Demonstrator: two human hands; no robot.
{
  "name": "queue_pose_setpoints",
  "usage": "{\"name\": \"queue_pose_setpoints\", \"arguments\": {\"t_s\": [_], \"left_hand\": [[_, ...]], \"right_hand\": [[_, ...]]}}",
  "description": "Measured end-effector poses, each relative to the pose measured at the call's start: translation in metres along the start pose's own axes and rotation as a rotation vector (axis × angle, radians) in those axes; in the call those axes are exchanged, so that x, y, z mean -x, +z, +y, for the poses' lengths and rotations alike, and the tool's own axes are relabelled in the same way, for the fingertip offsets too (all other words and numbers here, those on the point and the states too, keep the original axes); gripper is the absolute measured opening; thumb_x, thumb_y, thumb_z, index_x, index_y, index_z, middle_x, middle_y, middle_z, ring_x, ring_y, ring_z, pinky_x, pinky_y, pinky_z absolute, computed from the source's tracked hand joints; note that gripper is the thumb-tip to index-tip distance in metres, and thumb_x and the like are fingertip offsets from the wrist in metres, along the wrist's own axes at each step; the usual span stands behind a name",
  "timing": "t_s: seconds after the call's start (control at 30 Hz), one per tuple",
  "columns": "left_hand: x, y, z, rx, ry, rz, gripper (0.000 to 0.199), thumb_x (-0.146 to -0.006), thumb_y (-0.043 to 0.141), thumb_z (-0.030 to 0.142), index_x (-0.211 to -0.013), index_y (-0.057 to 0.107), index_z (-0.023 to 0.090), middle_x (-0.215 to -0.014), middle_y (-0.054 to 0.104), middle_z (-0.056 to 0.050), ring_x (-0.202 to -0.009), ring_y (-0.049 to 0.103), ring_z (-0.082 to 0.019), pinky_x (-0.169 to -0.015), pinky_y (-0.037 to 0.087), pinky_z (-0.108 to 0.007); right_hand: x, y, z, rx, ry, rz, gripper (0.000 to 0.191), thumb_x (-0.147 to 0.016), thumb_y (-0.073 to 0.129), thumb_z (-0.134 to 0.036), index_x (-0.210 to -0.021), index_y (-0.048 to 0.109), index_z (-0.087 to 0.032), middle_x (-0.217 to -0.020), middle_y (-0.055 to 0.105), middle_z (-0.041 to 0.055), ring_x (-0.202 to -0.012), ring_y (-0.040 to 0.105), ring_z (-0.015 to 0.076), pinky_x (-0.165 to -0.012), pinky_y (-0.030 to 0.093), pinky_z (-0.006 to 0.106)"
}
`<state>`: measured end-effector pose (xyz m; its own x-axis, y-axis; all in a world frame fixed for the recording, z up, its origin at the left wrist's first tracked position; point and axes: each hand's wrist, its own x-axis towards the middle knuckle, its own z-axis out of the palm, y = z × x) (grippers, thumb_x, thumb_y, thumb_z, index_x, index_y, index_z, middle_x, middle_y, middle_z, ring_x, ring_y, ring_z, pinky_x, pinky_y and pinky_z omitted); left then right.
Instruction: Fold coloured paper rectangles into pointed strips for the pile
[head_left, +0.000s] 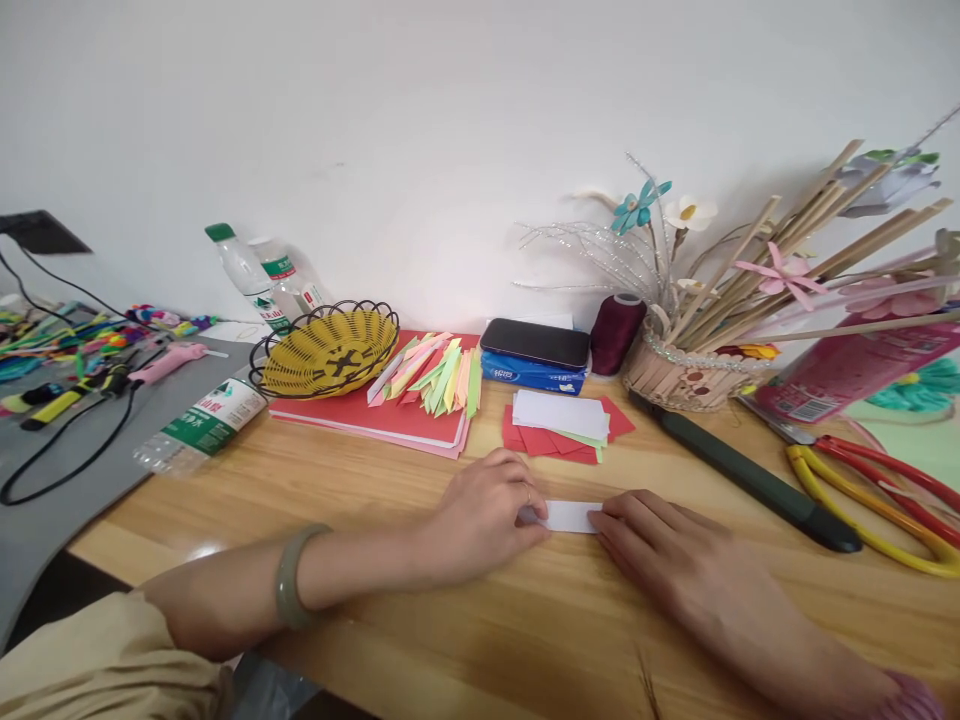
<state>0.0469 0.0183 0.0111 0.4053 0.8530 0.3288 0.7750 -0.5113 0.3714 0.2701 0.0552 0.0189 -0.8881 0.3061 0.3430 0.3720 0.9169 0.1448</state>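
A small white paper strip (571, 516) lies flat on the wooden table (420, 640), between my two hands. My left hand (487, 515) has its fingers closed on the strip's left end. At the right end, the closed fingertips of my right hand (667, 545) hold the paper down. Just behind the strip sits a pile of white paper slips (561, 413) over red slips (525, 438) and a bit of green. Folded colored strips (450, 375) are heaped on red sheets (337, 417) farther left.
Behind stand a yellow basket (330, 350), a phone (535, 343) on a blue pack, a maroon thread spool (617, 335) and a flower basket (686, 378). A dark green cutter (742, 470) and scissors (870, 500) lie right; a bottle (202, 428) lies left.
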Motion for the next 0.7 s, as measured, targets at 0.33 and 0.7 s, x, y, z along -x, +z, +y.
{"name": "queue_pose_setpoints", "arguments": {"t_s": [0.33,0.7], "left_hand": [[0.005,0.0,-0.003,0.205,-0.045,0.041,0.003,-0.074,0.073,0.017,-0.072,0.071,0.019,-0.081,0.069,0.0,-0.095,0.056,-0.019,-0.088,0.046,-0.032],[0.012,-0.005,-0.021,0.245,0.048,-0.017,0.003,-0.077,0.071,0.02,-0.078,0.071,0.023,-0.094,0.07,0.003,-0.113,0.05,-0.021,-0.098,0.037,-0.039]], "right_hand": [[0.004,0.001,0.0,0.002,-0.008,0.022,0.039,-0.094,0.021,-0.013,-0.099,0.059,-0.015,-0.084,0.061,0.0085,-0.075,0.06,0.0196,-0.061,0.05,0.03],[0.0,0.015,-0.016,-0.12,-0.069,-0.025,0.036,-0.092,0.027,-0.01,-0.119,0.051,-0.011,-0.103,0.06,0.0104,-0.097,0.055,0.0222,-0.08,0.05,0.037]]}}
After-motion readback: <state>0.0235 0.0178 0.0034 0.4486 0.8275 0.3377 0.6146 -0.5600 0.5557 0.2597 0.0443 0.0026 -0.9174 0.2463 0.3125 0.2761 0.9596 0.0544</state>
